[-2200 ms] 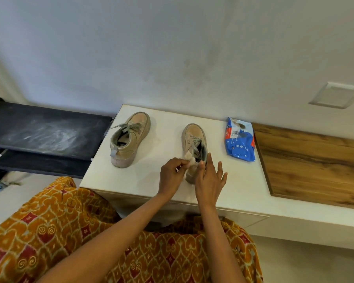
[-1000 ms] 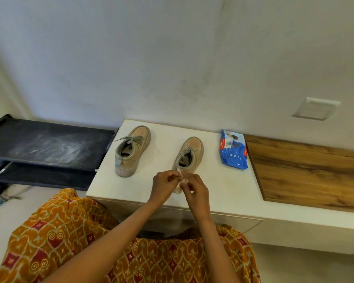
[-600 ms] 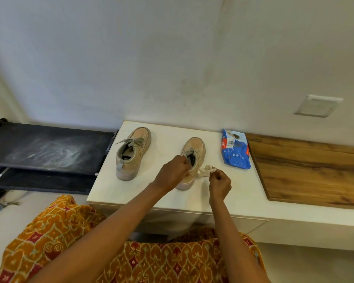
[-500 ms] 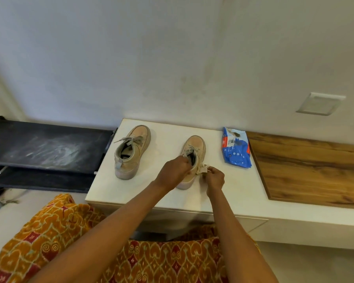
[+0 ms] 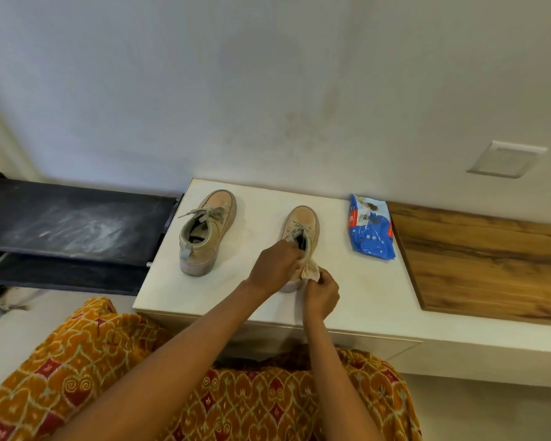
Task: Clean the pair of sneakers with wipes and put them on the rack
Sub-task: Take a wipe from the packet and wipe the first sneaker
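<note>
Right hand (image 5: 321,294) pinching wipe (image 5: 310,271)

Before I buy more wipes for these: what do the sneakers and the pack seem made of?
The sneakers look like matte beige suede or canvas, with no shine and pale rubbery soles. The wipes pack looks like glossy blue plastic film, crinkled and catching light.

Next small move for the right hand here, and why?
Probably rub the crumpled white wipe forward along the side of the tan suede sneaker. The right hand pinches the wipe against the sneaker's heel end, and the left hand grips the collar to steady it, so the sneaker looks braced for a wiping stroke. The rest of that side is not yet covered.
</note>
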### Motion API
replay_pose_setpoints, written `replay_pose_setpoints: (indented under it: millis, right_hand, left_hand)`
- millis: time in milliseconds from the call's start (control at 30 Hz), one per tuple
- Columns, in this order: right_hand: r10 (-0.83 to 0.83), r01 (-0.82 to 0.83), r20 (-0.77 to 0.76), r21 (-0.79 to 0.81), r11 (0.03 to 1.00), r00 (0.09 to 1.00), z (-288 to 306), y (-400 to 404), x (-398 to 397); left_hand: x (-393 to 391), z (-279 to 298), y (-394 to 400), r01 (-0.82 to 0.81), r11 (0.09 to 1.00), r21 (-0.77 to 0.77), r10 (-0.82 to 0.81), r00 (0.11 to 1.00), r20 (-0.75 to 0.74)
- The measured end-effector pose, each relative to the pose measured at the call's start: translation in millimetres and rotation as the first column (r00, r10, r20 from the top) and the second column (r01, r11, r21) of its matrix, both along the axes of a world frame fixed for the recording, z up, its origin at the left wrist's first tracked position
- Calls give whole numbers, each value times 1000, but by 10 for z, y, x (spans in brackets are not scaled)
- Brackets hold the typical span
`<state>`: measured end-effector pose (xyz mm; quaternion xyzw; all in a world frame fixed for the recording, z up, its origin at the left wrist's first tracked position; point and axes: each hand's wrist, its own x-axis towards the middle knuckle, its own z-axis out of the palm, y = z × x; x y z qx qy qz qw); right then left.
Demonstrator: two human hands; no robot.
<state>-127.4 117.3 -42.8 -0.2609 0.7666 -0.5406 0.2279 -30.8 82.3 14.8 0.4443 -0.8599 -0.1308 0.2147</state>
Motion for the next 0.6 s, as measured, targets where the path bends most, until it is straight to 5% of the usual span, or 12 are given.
replay_pose_setpoints:
  millis: [200, 367, 600]
  right_hand:
    - [-13, 18, 33, -159, 987, 999, 276, -178, 152]
    - [-34, 43, 114, -82, 996, 993, 193, -91, 41]
    - [87, -95, -214, -29, 995, 973, 302, -208, -216]
  left_hand:
    - [-26, 135, -59, 16, 997, 69, -22, 996, 86]
    - [196, 126, -12, 118, 993, 14, -119, 988, 98]
    - [713, -37, -59, 253, 936, -246, -202, 956, 214]
